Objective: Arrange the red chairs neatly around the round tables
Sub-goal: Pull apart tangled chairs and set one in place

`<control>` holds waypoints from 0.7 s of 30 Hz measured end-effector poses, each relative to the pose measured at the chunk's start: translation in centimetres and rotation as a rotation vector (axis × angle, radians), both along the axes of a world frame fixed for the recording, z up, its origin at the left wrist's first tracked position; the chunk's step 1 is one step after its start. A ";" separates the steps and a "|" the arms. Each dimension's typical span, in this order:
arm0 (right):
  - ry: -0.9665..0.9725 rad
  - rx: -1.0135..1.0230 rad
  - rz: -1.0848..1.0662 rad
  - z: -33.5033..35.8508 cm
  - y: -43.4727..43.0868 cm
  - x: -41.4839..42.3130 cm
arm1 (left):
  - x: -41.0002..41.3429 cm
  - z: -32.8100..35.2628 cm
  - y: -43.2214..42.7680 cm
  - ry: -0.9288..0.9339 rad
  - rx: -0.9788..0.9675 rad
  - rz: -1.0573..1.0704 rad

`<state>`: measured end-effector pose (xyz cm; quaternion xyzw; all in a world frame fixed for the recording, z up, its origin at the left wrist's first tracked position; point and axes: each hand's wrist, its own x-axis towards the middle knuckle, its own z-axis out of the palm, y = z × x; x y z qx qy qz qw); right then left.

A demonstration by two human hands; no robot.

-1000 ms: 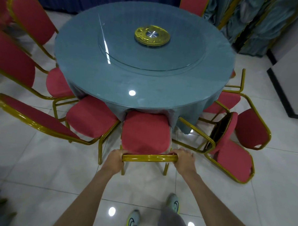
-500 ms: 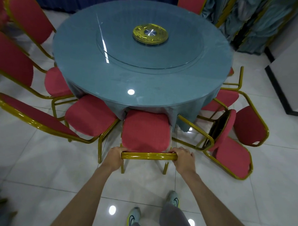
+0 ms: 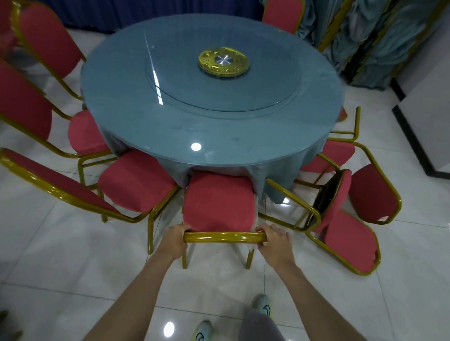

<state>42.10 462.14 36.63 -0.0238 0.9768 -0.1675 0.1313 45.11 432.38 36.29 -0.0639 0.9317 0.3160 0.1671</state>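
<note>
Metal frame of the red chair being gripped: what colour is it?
Glossy gold metal frame, head view.

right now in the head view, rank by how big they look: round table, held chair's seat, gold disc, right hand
1. round table
2. held chair's seat
3. gold disc and right hand: look about alike, and the hand is nearer the camera, so no ranking between them

Blocked at 12 by round table (image 3: 210, 133) — hemmed at 10 by red chair (image 3: 135, 182), at 3 by tipped chair (image 3: 345, 235); floor (image 3: 60, 253) free at 6.
</note>
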 end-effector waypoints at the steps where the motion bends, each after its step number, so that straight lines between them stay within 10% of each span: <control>1: 0.007 -0.032 0.006 0.1 0.3 0.6 | 0.2 0.2 0.2 -0.005 -0.020 0.016; 21: -0.071 -0.841 -0.337 4.7 12.0 5.2 | 0.8 5.7 16.8 0.233 -0.143 0.001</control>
